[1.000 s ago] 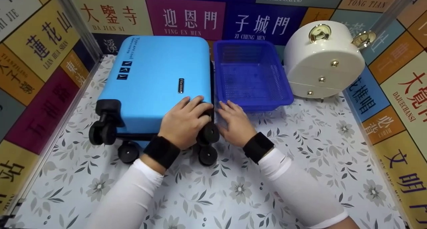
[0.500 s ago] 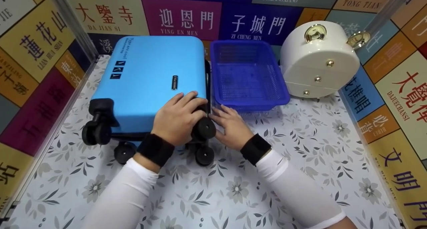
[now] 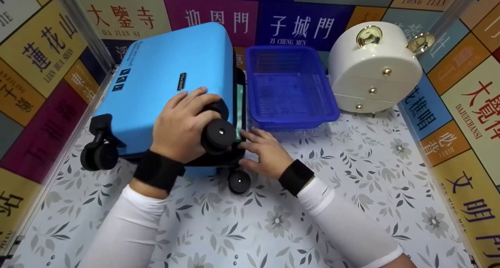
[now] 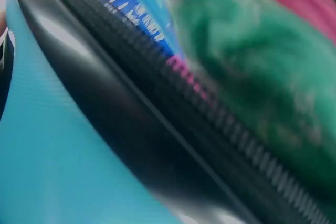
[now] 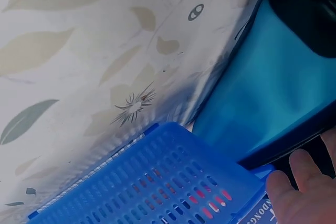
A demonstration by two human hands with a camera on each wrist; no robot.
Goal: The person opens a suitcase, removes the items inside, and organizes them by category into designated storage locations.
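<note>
A light blue suitcase (image 3: 156, 65) lies flat with its lid raised along the right side and tilted down to the left. My left hand (image 3: 181, 127) grips the lid's near right corner beside a black wheel (image 3: 220, 134); its thumb is hidden. Close to the lower shell's near right corner, my right hand (image 3: 265, 152) has its fingers spread at the rim. Through the gap shows green cloth (image 3: 239, 108). In the left wrist view, the black zip edge (image 4: 173, 93) runs past that cloth and a blue printed package (image 4: 136, 11).
A blue plastic basket (image 3: 332, 113) stands right of the suitcase, close to its side. Beyond it is a white rounded box (image 3: 361, 70) with gold ears and knobs. Printed panels (image 3: 211, 18) wall the flower-patterned surface (image 3: 273, 236) at the back and both sides.
The lid has risen on its right side and tilted left, with my left hand moving up and left on it. The gap now shows green cloth. My right hand has stayed near the rim.
</note>
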